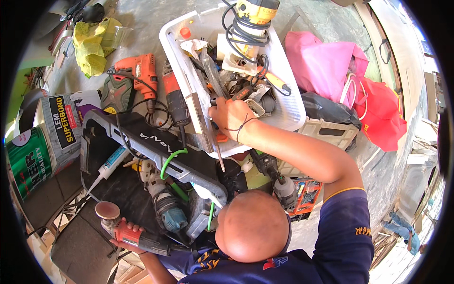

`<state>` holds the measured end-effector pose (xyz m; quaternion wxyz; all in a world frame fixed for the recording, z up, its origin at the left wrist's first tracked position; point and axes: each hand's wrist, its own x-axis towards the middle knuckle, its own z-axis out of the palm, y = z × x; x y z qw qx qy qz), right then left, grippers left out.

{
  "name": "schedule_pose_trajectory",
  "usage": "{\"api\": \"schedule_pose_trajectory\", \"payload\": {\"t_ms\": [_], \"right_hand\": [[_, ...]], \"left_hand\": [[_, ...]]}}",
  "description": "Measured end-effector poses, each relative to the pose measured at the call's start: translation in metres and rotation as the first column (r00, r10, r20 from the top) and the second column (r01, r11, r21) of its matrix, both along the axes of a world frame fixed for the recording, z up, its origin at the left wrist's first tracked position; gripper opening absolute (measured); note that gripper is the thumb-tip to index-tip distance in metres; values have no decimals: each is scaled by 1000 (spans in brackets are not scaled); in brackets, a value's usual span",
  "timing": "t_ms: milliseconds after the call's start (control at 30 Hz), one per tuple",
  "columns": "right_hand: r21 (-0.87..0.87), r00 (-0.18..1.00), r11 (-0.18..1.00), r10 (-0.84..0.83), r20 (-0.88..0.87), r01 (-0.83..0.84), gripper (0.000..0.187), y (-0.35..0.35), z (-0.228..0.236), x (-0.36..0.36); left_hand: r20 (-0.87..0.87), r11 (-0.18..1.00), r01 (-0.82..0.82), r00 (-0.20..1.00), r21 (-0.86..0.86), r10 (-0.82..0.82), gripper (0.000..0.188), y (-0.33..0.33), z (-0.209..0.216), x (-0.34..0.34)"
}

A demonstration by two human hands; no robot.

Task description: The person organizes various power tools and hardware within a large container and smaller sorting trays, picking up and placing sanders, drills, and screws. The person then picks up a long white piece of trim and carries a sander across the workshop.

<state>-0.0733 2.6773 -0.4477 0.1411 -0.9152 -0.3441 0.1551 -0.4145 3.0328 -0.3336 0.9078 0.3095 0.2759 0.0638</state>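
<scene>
At the lower left my left hand (124, 244) is closed round the red and black body of an angle grinder (149, 241). A round brown disc (108, 210) on the grinder faces up and away. My right arm stretches across to a white plastic basket (292, 106), where my right hand (229, 116) is curled at the near-left part of its contents. What its fingers grip is hidden. Mixed small tools and parts fill the basket, along with a yellow-topped power tool (255, 12) wrapped in black cable. A long flat metal piece (201, 124) leans by my right hand.
Left of the basket lie an orange drill (137, 71) and another red and black power tool (175, 90). An open black tool case (156, 137) holds a teal grinder (172, 218) and a sealant tube (112, 161). Tins (30, 161) stand far left; a pink bag (324, 61) lies right.
</scene>
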Motion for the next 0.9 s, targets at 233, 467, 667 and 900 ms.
{"api": "schedule_pose_trajectory", "payload": {"t_ms": [233,467,667,900], "right_hand": [[-194,981,969,125,-151,-153,17,-58,42,52],[-454,980,870,187,-61,-194,23,-74,26,50],[-752,787,354,515,-340,-557,22,-72,27,34],[-778,807,332,476,-350,-534,22,-76,-2,42]], "left_hand": [[12,1000,-18,1000,18,18,91,-3,1,1],[-4,997,-56,998,45,56,93,0,-2,-3],[-12,991,-104,994,79,106,91,-5,-2,-2],[-62,979,-165,983,117,173,91,-11,2,0]]}}
